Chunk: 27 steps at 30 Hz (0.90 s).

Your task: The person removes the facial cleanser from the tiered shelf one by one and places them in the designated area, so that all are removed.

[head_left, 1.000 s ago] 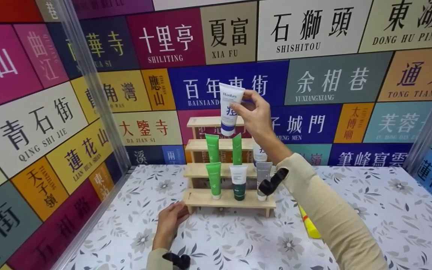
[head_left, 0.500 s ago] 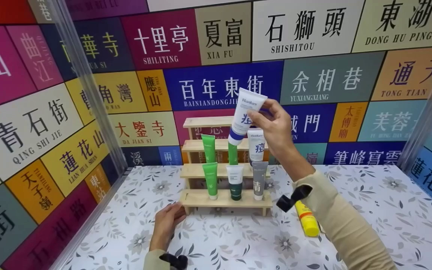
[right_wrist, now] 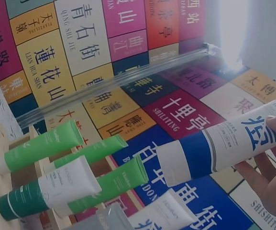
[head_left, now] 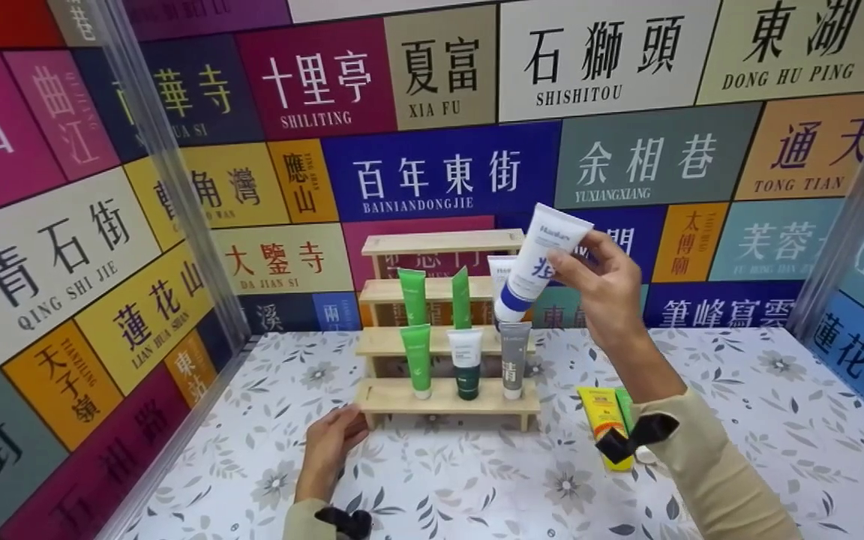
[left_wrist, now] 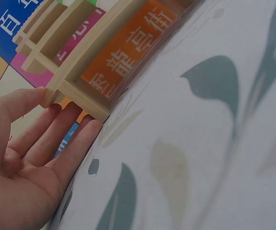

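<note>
My right hand (head_left: pixel 608 292) pinches a white squeeze tube (head_left: pixel 542 259) with a blue band by its flat upper end. The tube tilts, cap down, in front of the right side of a stepped wooden rack (head_left: pixel 447 405). In the right wrist view the same tube (right_wrist: pixel 224 141) hangs apart from the others. My left hand (head_left: pixel 331 446) is at the rack's front left corner; in the left wrist view its thumb and fingers hold the end of the lowest shelf (left_wrist: pixel 82 96). A similar white tube (head_left: pixel 499 277) stands partly hidden behind the held one.
Green tubes (head_left: pixel 417 360), a white-and-dark-green tube (head_left: pixel 466 364) and a grey tube (head_left: pixel 512 360) stand on the rack. A yellow tube (head_left: pixel 601 409) and a green one (head_left: pixel 625 405) lie on the flowered table (head_left: pixel 432 487) at right. Sign-covered walls (head_left: pixel 447 172) enclose the back and left.
My right hand has carried the white tube to the right and down, tilting it more. The left hand has stayed at the rack's corner. The head view has shifted slightly.
</note>
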Tool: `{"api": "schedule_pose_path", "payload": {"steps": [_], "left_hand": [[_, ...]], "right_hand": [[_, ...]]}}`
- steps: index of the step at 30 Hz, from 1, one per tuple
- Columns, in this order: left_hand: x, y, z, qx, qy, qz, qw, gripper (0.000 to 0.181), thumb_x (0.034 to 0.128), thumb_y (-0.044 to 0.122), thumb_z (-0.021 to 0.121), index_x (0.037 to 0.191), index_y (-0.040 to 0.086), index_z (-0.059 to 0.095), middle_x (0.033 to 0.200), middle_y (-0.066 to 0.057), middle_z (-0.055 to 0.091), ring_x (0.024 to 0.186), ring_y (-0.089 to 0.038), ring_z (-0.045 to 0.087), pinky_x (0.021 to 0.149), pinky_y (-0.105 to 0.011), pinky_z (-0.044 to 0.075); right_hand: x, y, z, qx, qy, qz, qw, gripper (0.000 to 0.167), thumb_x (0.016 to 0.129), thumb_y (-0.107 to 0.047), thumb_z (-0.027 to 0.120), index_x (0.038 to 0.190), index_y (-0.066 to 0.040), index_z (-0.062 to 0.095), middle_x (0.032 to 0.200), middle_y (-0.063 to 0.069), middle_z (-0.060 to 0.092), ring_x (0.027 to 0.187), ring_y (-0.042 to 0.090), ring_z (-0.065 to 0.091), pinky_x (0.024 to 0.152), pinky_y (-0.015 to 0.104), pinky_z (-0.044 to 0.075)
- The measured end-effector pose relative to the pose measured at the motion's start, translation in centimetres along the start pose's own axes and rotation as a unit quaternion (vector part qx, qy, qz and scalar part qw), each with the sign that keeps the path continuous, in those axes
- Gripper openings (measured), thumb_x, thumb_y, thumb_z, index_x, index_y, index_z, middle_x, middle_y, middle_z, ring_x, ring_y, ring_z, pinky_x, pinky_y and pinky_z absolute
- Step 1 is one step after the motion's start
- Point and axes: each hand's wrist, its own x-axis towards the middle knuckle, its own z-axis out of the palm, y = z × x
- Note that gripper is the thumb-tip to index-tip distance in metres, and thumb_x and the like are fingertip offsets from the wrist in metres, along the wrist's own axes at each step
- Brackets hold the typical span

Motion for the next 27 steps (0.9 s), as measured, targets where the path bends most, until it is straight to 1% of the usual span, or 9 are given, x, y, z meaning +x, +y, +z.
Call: {"api": "schedule_pose_path", "payload": {"steps": [5,8,11,14,16,22,27], "left_hand": [[0.0,-0.2,-0.2,-0.018,-0.004,0.005,0.9998,0.044,0.0992,0.019,0.063,0.130,-0.013,0.057,0.110,-0.023,0.073,0.096,-0.022,0.073,0.085,-0.031,0.062],[-0.1,-0.2,-0.2,-0.027,-0.003,0.009,0.9996,0.045,0.0988,0.017,0.063,0.130,-0.015,0.056,0.108,-0.022,0.074,0.093,-0.022,0.073,0.084,-0.032,0.063],[-0.1,-0.1,-0.2,-0.028,0.001,0.009,0.9996,0.046,0.0986,0.017,0.064,0.130,-0.015,0.056,0.106,-0.021,0.074,0.093,-0.022,0.073,0.084,-0.033,0.063],[0.0,-0.1,-0.2,-0.024,0.005,0.010,0.9997,0.045,0.0987,0.018,0.064,0.129,-0.015,0.056,0.106,-0.021,0.074,0.093,-0.022,0.073,0.084,-0.032,0.063],[0.0,0.0,-0.2,-0.019,0.008,0.009,0.9998,0.044,0.0990,0.018,0.063,0.129,-0.014,0.057,0.106,-0.020,0.075,0.093,-0.022,0.073,0.084,-0.032,0.063],[0.0,-0.1,-0.2,-0.016,0.008,0.007,0.9998,0.044,0.0990,0.018,0.063,0.129,-0.013,0.057,0.105,-0.019,0.075,0.093,-0.021,0.073,0.085,-0.032,0.063],[0.0,0.1,0.1,-0.019,0.002,0.006,0.9998,0.045,0.0985,0.018,0.064,0.129,-0.015,0.056,0.104,-0.019,0.075,0.094,-0.022,0.073,0.085,-0.032,0.063]], "right_hand": [[-1.2,0.1,-2.0,-0.001,0.016,0.005,0.9999,0.034,0.089,-0.002,0.074,0.121,-0.006,0.062,0.115,0.005,0.067,0.105,0.019,0.070,0.087,0.032,0.062],[-2.0,0.3,-3.5,-0.001,0.030,0.014,0.9994,0.037,0.089,-0.003,0.074,0.123,-0.007,0.061,0.116,0.005,0.067,0.104,0.018,0.070,0.086,0.032,0.062],[-2.8,0.5,-5.1,0.008,0.044,0.025,0.9987,0.041,0.089,-0.003,0.074,0.127,-0.007,0.057,0.118,0.005,0.066,0.103,0.018,0.069,0.084,0.032,0.062],[-3.4,0.9,-6.7,0.019,0.065,0.038,0.9970,0.043,0.088,-0.001,0.074,0.126,-0.006,0.055,0.116,0.005,0.067,0.100,0.017,0.070,0.080,0.032,0.063],[-3.6,1.3,-7.9,0.018,0.077,0.052,0.9955,0.043,0.088,-0.001,0.075,0.125,-0.007,0.053,0.114,0.004,0.068,0.099,0.016,0.069,0.078,0.031,0.063],[-4.3,2.4,-11.3,-0.011,0.108,0.097,0.9893,0.049,0.086,-0.010,0.079,0.125,-0.012,0.050,0.115,-0.001,0.067,0.099,0.012,0.068,0.077,0.026,0.063],[-5.2,3.4,-13.8,-0.008,0.133,0.125,0.9831,0.049,0.085,-0.010,0.080,0.124,-0.014,0.050,0.113,-0.004,0.067,0.097,0.010,0.068,0.073,0.024,0.063]]}}
